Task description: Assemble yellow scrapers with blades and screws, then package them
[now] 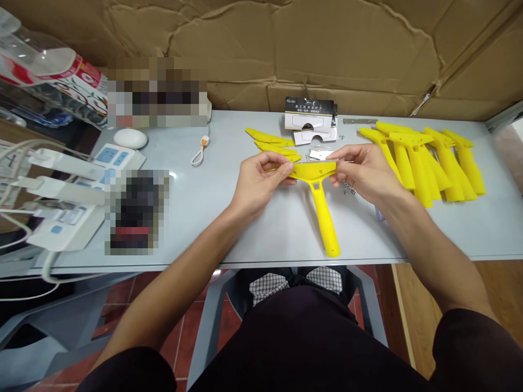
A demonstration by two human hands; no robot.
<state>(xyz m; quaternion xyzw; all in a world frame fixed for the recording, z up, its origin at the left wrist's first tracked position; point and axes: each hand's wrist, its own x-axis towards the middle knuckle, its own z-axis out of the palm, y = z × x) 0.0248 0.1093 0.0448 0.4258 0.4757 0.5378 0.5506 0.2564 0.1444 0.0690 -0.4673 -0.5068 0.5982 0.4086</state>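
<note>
Yellow handle (326,220) | left fingers (283,172), right fingers (348,169) both grasping its wide end | black-white card (309,121) beyond: "TGJ-001"

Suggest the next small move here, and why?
I'd probably square up what looks like a thin grey strip atop the yellow handle. The left hand and right hand are at opposite ends of its head, while yellow plates and small metal parts lie loose nearby.

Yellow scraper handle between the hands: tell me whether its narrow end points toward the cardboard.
No, the yellow scraper handle's narrow end points toward the table's near edge.
</note>
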